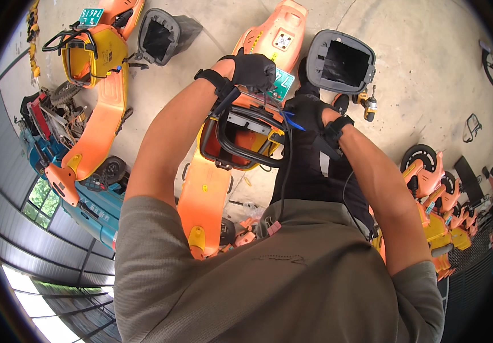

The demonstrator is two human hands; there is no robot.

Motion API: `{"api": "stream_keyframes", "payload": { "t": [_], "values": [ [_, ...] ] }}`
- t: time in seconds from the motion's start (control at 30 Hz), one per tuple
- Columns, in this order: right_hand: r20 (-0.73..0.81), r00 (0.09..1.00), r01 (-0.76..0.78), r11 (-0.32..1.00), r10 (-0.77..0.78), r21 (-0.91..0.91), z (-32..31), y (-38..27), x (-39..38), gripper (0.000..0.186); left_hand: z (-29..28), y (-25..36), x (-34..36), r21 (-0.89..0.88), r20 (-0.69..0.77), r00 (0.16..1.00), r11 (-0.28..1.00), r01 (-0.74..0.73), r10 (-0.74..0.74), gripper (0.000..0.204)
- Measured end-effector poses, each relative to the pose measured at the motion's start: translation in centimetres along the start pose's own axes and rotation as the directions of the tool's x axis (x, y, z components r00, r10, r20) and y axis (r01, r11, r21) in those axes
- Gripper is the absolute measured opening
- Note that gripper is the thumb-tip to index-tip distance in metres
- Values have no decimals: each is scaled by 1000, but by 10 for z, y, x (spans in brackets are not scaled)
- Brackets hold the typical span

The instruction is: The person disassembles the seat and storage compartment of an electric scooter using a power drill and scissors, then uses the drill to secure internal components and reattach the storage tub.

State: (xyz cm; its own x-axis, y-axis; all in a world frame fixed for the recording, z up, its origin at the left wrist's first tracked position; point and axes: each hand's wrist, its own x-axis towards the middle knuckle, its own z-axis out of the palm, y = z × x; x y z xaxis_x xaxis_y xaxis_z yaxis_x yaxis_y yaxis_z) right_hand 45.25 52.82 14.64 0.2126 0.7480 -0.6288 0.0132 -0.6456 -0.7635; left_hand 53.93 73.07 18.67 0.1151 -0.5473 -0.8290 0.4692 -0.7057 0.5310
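Black gloves cover both of my hands over the rear of an orange scooter. My left hand is closed beside the scooter's green number plate; whatever its fingers hold is hidden. Just below the plate, my right hand is curled around a tool with blue handles, whose working end I cannot make out. Nearer to me, a black tubular frame surrounds an open yellow compartment on the scooter. A thin dark cable hangs near my right hand.
A grey basket and a yellow-black cordless drill lie beyond my right hand. Another orange scooter stands at left, near a second dark basket and a teal vehicle. Several orange scooters line the right.
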Motion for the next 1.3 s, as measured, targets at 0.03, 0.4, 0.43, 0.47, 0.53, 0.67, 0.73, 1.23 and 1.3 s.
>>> {"api": "stream_keyframes", "payload": {
  "t": [0.03, 0.4, 0.43, 0.47, 0.53, 0.67, 0.73, 1.23, 1.3],
  "values": [
    [-1, 999, -38, 999, 38, -23, 0, -2, 0, 30, 0, 1, -1, -5, 10, 1000, 1000, 21, -20, 9],
    [62, 998, -39, 994, 33, 99, -10, -8, -3, 31, 2, 1, -2, 58, -40, 999, 998, -25, 27, 9],
    [61, 996, -67, 997, 64, 43, -12, -14, -7, 31, 2, 1, -3, 70, -43, 999, 998, 2, 1, 9],
    [63, 996, -64, 997, 61, 44, -9, -16, -9, 31, 2, -1, -3, 68, -44, 999, 998, 5, -2, 9],
    [-1, 997, -72, 993, 72, 91, -6, -18, -14, 31, 4, -2, -3, 79, -47, 998, 996, -32, 36, 8],
    [72, 997, 12, 939, -39, 345, 8, 12, -5, 31, 4, 6, -5, 54, -55, 998, 998, 13, -10, 8],
    [117, 991, -97, 969, 71, 228, -1, -3, 0, 31, 5, 4, -5, 84, -68, 997, 996, -34, 40, 9],
    [-49, 995, -82, 987, 90, 138, 2, -21, -22, 32, 7, 0, -1, 112, -100, 995, 994, -7, 18, 10],
    [-42, 997, -58, 992, 63, 116, 0, -19, -16, 33, 5, -1, -1, 84, -78, 996, 996, -26, 32, 10]
  ]
}}
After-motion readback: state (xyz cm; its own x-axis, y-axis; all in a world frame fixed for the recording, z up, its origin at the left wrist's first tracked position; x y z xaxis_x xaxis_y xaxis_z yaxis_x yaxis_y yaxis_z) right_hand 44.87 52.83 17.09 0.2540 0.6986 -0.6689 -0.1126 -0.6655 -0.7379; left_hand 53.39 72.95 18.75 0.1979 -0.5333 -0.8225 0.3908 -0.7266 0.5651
